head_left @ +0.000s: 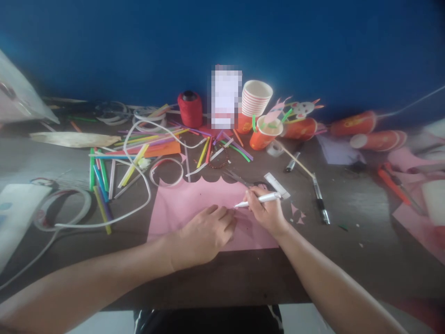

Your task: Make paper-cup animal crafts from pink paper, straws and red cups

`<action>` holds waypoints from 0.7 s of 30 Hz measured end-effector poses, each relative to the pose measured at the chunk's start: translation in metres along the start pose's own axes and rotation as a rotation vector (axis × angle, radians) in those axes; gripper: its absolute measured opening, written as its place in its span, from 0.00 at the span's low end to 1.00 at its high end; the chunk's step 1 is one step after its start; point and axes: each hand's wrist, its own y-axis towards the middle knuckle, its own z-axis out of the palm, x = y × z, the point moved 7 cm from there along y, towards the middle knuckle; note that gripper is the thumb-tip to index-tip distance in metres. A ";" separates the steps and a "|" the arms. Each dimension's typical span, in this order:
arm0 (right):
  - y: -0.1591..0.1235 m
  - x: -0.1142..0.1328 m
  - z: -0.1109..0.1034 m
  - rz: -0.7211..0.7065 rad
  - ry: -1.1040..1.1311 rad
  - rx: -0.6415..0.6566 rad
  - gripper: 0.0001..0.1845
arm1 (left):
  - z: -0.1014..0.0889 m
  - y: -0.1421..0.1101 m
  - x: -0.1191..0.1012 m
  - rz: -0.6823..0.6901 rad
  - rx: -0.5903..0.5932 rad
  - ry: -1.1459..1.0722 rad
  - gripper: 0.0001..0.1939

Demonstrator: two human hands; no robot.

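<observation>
Standing behind the work surface, one blue wall spanned the rear; one dark tabletop extended in front of it. One sheet of pink paper lay at the near centre of the tabletop, its far edge cut in scallops. One white cord looped along the left side, crossing the drinking straws, which were too numerous and overlapped to count.

Two hands were over the sheet. The left hand rested palm-down, covering part of the paper; its bent fingertips were hidden, so whether they were closed on anything could not be told. The right hand gripped one white marker, tip directed at the paper just beside the left fingers.

Two tape rolls lay left of the sheet. One stack of striped paper cups stood at the rear, beside one upright red cup; three more red cups lay on their sides to the right. One red thread spool stood left of the stack. One pair of scissors lay beyond the right hand, partly obstructed by it. One pen and several pink scraps lay farther right.
</observation>
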 end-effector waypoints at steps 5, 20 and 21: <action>0.001 0.001 -0.001 0.010 -0.009 0.001 0.17 | 0.002 0.000 0.000 0.007 0.035 0.009 0.15; 0.000 0.001 -0.002 0.018 -0.012 -0.023 0.16 | 0.002 0.001 0.000 0.002 0.029 0.015 0.15; 0.000 0.001 -0.002 0.015 -0.017 -0.023 0.16 | 0.002 0.001 0.000 0.001 0.030 0.018 0.15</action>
